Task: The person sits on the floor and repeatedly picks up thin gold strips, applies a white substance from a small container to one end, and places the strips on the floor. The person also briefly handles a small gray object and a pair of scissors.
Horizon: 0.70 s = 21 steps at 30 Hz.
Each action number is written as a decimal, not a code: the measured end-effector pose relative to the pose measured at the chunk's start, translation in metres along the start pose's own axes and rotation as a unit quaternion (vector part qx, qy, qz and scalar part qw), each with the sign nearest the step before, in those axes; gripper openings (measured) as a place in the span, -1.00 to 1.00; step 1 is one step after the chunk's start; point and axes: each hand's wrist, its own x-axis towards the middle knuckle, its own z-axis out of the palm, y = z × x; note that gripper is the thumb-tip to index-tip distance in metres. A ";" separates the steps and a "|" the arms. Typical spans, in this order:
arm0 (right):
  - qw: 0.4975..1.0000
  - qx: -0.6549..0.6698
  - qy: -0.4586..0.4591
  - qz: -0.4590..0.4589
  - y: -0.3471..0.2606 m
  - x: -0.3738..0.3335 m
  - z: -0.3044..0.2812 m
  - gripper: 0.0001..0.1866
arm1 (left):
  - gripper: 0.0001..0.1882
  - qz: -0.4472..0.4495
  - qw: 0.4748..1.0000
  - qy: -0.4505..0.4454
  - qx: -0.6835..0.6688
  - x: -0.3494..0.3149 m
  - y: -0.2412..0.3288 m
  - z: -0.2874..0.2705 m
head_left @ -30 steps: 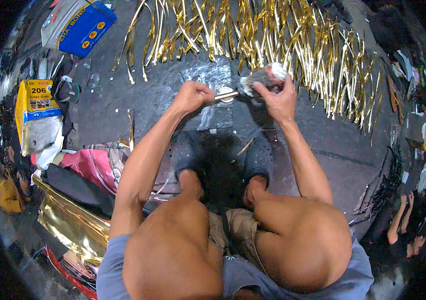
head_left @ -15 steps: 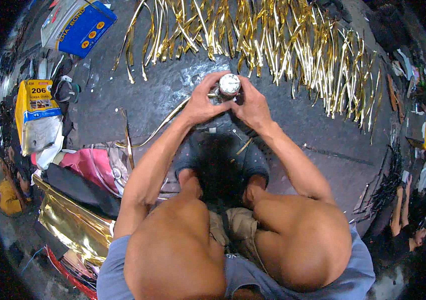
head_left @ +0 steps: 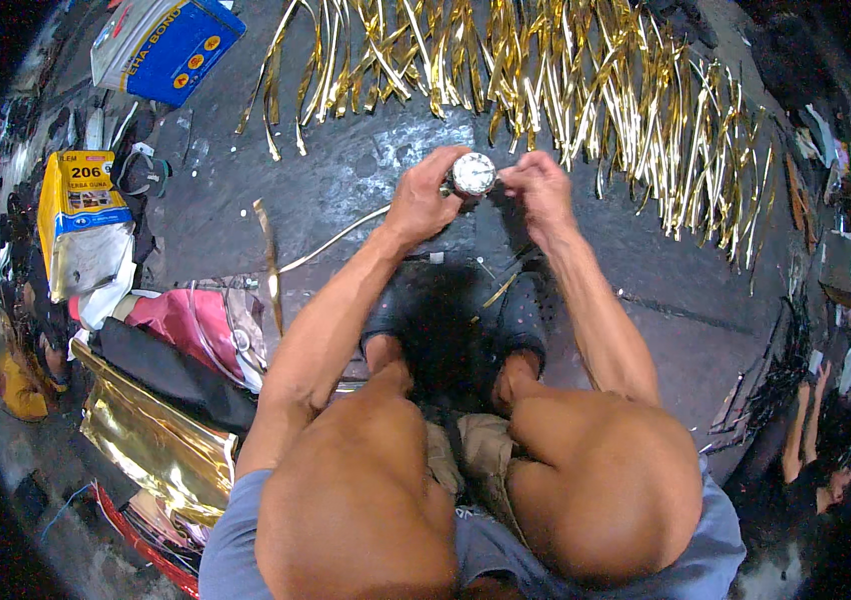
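My left hand (head_left: pixel 423 201) is closed around the side of a small upright cylinder with a round, scuffed silver-white top (head_left: pixel 474 174). Just to its right, my right hand (head_left: pixel 543 194) is pinched, its fingertips close to the cylinder's edge. Whatever those fingertips may hold is too small to make out. A thin gold strip (head_left: pixel 338 241) runs from under my left wrist toward the lower left, near another, wider gold strip (head_left: pixel 271 262). Beyond both hands, many narrow shiny gold strips (head_left: pixel 636 140) lie side by side on the dark work surface (head_left: pixel 216 215).
To the left stand a blue-and-white can (head_left: pixel 171 50) and a yellow-and-blue can (head_left: pixel 88 225). Pink material (head_left: pixel 191 325) and a gold sheet (head_left: pixel 151 430) lie near my left arm. Dark scraps (head_left: pixel 771 370) sit at right. Another person's arms (head_left: pixel 808 430) show at the far right.
My right hand has come off the cylinder and moved right, its fingers now pinched. My left hand still holds the cylinder. The view has shifted slightly.
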 end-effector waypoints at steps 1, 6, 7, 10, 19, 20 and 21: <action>0.998 0.051 -0.024 -0.018 -0.022 -0.016 -0.003 -0.73 | -0.41 0.000 1.000 -0.003 0.001 -0.002 -0.001 -0.003; 0.972 0.148 -0.108 -0.147 -0.149 -0.092 -0.048 -0.75 | -0.40 0.009 1.000 -0.009 -0.009 0.005 0.004 -0.002; 0.964 0.168 -0.126 -0.165 -0.174 -0.107 -0.055 -0.75 | -0.40 0.005 1.000 -0.010 -0.013 0.005 0.003 -0.002; 0.941 0.203 -0.155 -0.224 -0.220 -0.135 -0.068 -0.72 | -0.39 -0.003 1.000 -0.013 -0.011 0.003 -0.003 -0.003; 0.926 0.253 -0.156 -0.232 -0.263 -0.156 -0.075 -0.83 | -0.41 -0.001 1.000 -0.018 -0.024 0.005 -0.003 -0.004; 0.930 0.233 -0.110 -0.263 -0.264 -0.154 -0.077 -0.74 | -0.41 -0.012 0.999 -0.020 -0.027 0.003 -0.003 -0.004; 0.913 0.254 -0.152 -0.282 -0.278 -0.158 -0.095 -0.73 | -0.41 -0.022 0.999 -0.023 -0.034 0.004 -0.002 -0.003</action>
